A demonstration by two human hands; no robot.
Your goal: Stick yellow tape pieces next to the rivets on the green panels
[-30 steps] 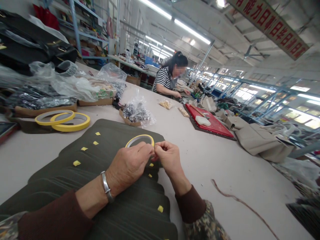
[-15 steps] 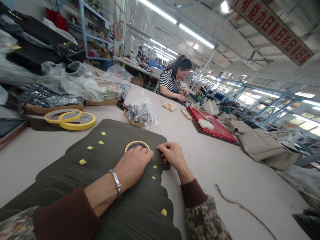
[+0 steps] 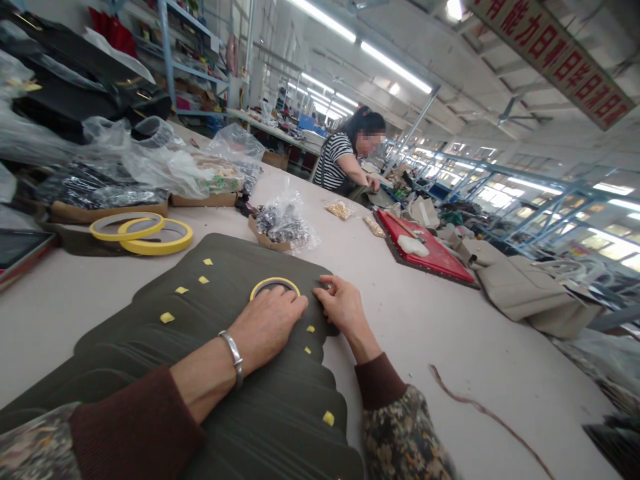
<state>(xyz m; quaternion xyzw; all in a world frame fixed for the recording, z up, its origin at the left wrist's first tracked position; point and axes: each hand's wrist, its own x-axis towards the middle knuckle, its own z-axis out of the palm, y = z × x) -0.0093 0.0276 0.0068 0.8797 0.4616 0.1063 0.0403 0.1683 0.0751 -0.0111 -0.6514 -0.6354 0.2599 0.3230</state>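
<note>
Several layered dark olive fabric or leather pieces (image 3: 225,413) lie in front of me, dotted with small yellow tape bits (image 3: 167,318). On their far part rests a yellow tape roll (image 3: 261,285). My left hand (image 3: 265,323) is curled over its near side, fingers bent and fingertips hidden from view. Just to the right, my right hand (image 3: 344,308) is at the edge of the top piece, with thumb and forefinger bent towards the olive material. A tiny shiny thing (image 3: 329,287) shows among its fingers, too small to name.
Two yellow tape rolls (image 3: 156,238) overlap at left, near a dark-screened device (image 3: 23,253). Bagged hardware (image 3: 285,223) and a red board (image 3: 425,250) lie farther back. A brown cord (image 3: 480,405) curves at right. Across the table, a co-worker (image 3: 340,160) handles dark material.
My right hand has shifted slightly up and left, and its forefinger and thumb have moved apart. My left hand stays on the tape roll. The co-worker's arms have moved.
</note>
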